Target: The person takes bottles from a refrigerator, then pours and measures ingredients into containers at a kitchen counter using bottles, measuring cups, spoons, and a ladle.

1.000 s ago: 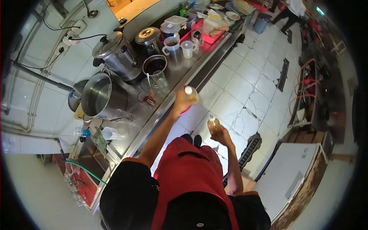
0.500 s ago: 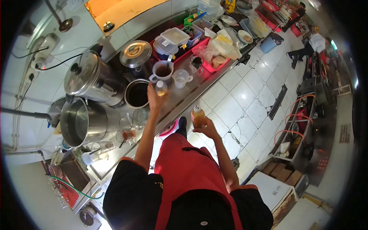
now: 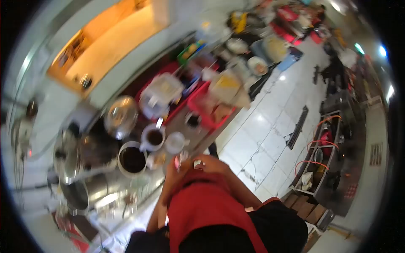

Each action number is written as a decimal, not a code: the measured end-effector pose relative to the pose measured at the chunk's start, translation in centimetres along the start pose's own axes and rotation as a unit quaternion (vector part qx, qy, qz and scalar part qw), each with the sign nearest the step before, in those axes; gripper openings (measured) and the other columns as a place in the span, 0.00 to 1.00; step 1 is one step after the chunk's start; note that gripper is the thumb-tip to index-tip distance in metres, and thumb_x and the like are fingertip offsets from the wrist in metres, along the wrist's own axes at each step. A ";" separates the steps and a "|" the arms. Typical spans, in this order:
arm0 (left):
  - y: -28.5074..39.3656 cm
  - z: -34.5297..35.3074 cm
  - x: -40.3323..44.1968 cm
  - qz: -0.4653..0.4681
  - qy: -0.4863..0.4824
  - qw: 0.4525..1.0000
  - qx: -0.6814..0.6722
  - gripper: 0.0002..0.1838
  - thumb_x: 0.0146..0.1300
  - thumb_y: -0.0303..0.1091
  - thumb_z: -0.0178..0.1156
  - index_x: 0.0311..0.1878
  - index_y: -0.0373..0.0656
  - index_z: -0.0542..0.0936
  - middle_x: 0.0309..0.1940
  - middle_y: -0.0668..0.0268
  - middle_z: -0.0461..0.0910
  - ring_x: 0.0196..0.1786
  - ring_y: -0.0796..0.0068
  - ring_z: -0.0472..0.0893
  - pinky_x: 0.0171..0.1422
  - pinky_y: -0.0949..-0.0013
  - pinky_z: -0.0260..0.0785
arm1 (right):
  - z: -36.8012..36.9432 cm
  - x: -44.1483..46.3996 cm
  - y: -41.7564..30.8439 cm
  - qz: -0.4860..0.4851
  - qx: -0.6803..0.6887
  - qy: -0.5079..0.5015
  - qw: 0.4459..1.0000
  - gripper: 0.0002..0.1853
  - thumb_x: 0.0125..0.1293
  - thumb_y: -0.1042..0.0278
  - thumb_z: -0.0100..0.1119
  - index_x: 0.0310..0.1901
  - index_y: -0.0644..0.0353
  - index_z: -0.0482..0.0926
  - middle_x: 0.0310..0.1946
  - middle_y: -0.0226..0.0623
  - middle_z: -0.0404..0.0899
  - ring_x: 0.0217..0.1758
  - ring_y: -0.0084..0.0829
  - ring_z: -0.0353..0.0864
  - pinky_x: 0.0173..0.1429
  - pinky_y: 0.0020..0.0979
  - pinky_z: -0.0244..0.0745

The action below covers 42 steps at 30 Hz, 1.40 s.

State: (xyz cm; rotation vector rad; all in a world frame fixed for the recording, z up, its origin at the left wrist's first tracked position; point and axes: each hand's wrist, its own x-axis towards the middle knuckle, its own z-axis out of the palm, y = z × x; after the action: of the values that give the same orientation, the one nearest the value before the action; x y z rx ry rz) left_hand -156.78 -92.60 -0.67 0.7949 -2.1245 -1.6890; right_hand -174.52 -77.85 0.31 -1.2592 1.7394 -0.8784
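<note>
Evidently, we hold our left hand (image 3: pixel 172 168) and right hand (image 3: pixel 211 163) close together near the translucent jug (image 3: pixel 175 143) on the table (image 3: pixel 178 124), blur hiding whether either grips anything.

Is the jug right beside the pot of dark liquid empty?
Not empty: the jug has dark liquid showing inside it; how full, I cannot tell.

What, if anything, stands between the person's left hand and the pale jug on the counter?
Nothing on the counter visibly does: the pale jug sits just beyond the left hand. An amber-coloured vessel stands off to the left. Something small and pale at the fingertips is too blurred to identify.
</note>
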 end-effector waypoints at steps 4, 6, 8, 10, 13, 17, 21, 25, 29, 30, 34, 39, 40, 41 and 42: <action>5.8 2.1 1.8 0.009 -0.015 0.996 0.090 0.26 0.53 0.38 0.75 0.52 0.38 0.76 0.40 0.46 0.84 0.46 0.44 0.84 0.47 0.53 0.75 | -6.8 3.5 -1.5 -0.117 0.066 0.071 0.988 0.14 0.73 0.59 0.58 0.47 0.62 0.82 0.44 0.47 0.81 0.47 0.44 0.82 0.52 0.39 0.76; 6.0 4.4 3.2 -0.045 -0.018 0.988 0.144 0.28 0.52 0.38 0.76 0.51 0.37 0.75 0.40 0.44 0.83 0.44 0.42 0.83 0.45 0.51 0.73 | -9.0 5.3 -0.9 -0.178 0.009 0.021 0.984 0.16 0.71 0.54 0.62 0.39 0.62 0.82 0.39 0.46 0.80 0.41 0.44 0.81 0.46 0.40 0.75; 4.6 6.7 4.5 -0.003 0.010 0.991 0.136 0.28 0.51 0.40 0.76 0.51 0.37 0.75 0.39 0.44 0.83 0.43 0.41 0.83 0.44 0.50 0.73 | -11.5 6.2 -0.4 -0.222 -0.041 0.004 0.974 0.19 0.69 0.51 0.63 0.35 0.62 0.80 0.37 0.45 0.79 0.39 0.44 0.81 0.43 0.40 0.75; 4.7 8.2 6.0 0.034 0.035 0.989 0.138 0.29 0.51 0.41 0.76 0.50 0.37 0.74 0.38 0.43 0.83 0.43 0.40 0.83 0.42 0.49 0.73 | -13.4 6.8 -0.3 -0.231 -0.077 0.029 0.969 0.22 0.66 0.48 0.65 0.31 0.63 0.77 0.33 0.47 0.79 0.35 0.46 0.80 0.39 0.42 0.73; 6.0 10.7 7.8 -0.008 0.056 0.983 0.174 0.32 0.48 0.43 0.78 0.50 0.37 0.73 0.34 0.44 0.83 0.40 0.37 0.83 0.38 0.48 0.72 | -16.0 7.5 1.9 -0.201 -0.110 0.011 0.973 0.24 0.66 0.47 0.65 0.29 0.64 0.76 0.29 0.49 0.78 0.32 0.48 0.80 0.37 0.43 0.73; 6.4 13.4 9.0 -0.032 0.074 0.988 0.135 0.36 0.41 0.44 0.82 0.49 0.38 0.72 0.32 0.43 0.82 0.40 0.36 0.83 0.38 0.48 0.73 | -17.1 8.2 4.1 -0.194 -0.105 -0.026 0.975 0.25 0.66 0.47 0.64 0.28 0.66 0.79 0.23 0.53 0.77 0.30 0.52 0.80 0.39 0.45 0.75; 6.1 14.7 9.3 -0.091 0.083 0.981 0.147 0.37 0.42 0.45 0.82 0.50 0.37 0.73 0.37 0.45 0.83 0.44 0.42 0.84 0.44 0.51 0.75 | -18.2 7.5 4.0 -0.274 -0.123 -0.028 0.953 0.18 0.67 0.55 0.65 0.36 0.65 0.78 0.40 0.51 0.76 0.41 0.48 0.80 0.47 0.41 0.76; 2.9 12.2 8.2 -0.075 -0.035 0.994 0.069 0.37 0.47 0.44 0.81 0.56 0.38 0.73 0.46 0.53 0.83 0.50 0.51 0.84 0.54 0.56 0.76 | -17.2 8.1 4.6 -0.303 -0.069 -0.121 0.943 0.12 0.66 0.61 0.64 0.41 0.62 0.77 0.49 0.50 0.73 0.48 0.47 0.78 0.50 0.43 0.75; -7.3 11.0 4.5 -0.029 -0.066 0.989 -0.129 0.40 0.51 0.46 0.78 0.65 0.44 0.72 0.54 0.54 0.81 0.59 0.59 0.80 0.63 0.56 0.73 | -17.7 9.2 2.8 -0.476 0.009 -0.170 0.863 0.09 0.66 0.69 0.57 0.46 0.60 0.79 0.48 0.46 0.74 0.50 0.47 0.76 0.56 0.44 0.73; -5.5 10.3 6.2 -0.048 -0.162 0.981 0.092 0.40 0.51 0.44 0.78 0.67 0.45 0.71 0.57 0.57 0.80 0.60 0.62 0.79 0.64 0.56 0.73 | -17.5 9.6 1.5 -0.420 0.041 -0.317 0.849 0.13 0.66 0.73 0.51 0.48 0.60 0.82 0.45 0.45 0.78 0.52 0.47 0.75 0.60 0.43 0.71; 0.1 9.0 3.3 -0.182 -0.115 0.974 -0.072 0.50 0.44 0.34 0.81 0.72 0.44 0.67 0.63 0.64 0.77 0.63 0.72 0.75 0.68 0.64 0.70 | -17.0 9.1 -1.2 -0.414 -0.004 -0.295 0.861 0.18 0.50 0.82 0.62 0.45 0.58 0.82 0.47 0.36 0.79 0.57 0.42 0.76 0.63 0.39 0.71; -0.3 8.7 -0.9 -0.257 -0.051 0.960 -0.094 0.44 0.42 0.34 0.81 0.64 0.42 0.71 0.55 0.63 0.80 0.56 0.73 0.78 0.63 0.65 0.71 | -13.6 8.3 0.9 -0.315 -0.022 -0.288 0.904 0.13 0.55 0.82 0.62 0.43 0.60 0.81 0.46 0.38 0.78 0.53 0.44 0.80 0.56 0.40 0.75; 0.9 8.8 -1.5 -0.233 0.005 0.972 -0.044 0.42 0.43 0.36 0.81 0.62 0.42 0.72 0.54 0.62 0.81 0.55 0.69 0.80 0.62 0.65 0.73 | -13.2 8.2 1.7 -0.248 -0.033 -0.270 0.930 0.11 0.58 0.81 0.61 0.43 0.61 0.80 0.46 0.39 0.78 0.51 0.45 0.80 0.53 0.42 0.76; 2.6 8.4 -1.9 -0.277 0.022 0.960 -0.032 0.40 0.43 0.39 0.81 0.61 0.43 0.74 0.52 0.61 0.83 0.54 0.65 0.83 0.58 0.61 0.75 | -12.3 8.8 2.8 -0.244 -0.036 -0.268 0.931 0.11 0.58 0.81 0.61 0.43 0.61 0.80 0.46 0.39 0.78 0.51 0.45 0.80 0.53 0.42 0.76; 0.8 9.0 -3.3 -0.273 0.041 0.961 0.007 0.39 0.43 0.39 0.81 0.60 0.43 0.74 0.52 0.61 0.83 0.54 0.65 0.83 0.58 0.61 0.75 | -10.8 9.3 4.4 -0.225 -0.108 -0.291 0.923 0.07 0.61 0.79 0.59 0.41 0.64 0.79 0.46 0.44 0.76 0.49 0.47 0.80 0.53 0.43 0.77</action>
State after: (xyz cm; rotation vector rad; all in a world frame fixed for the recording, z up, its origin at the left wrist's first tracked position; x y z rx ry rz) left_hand -159.35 -83.41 -1.88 1.5368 -1.9732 -1.8423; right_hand -187.67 -84.79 -0.65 -1.8871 1.1040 -0.4754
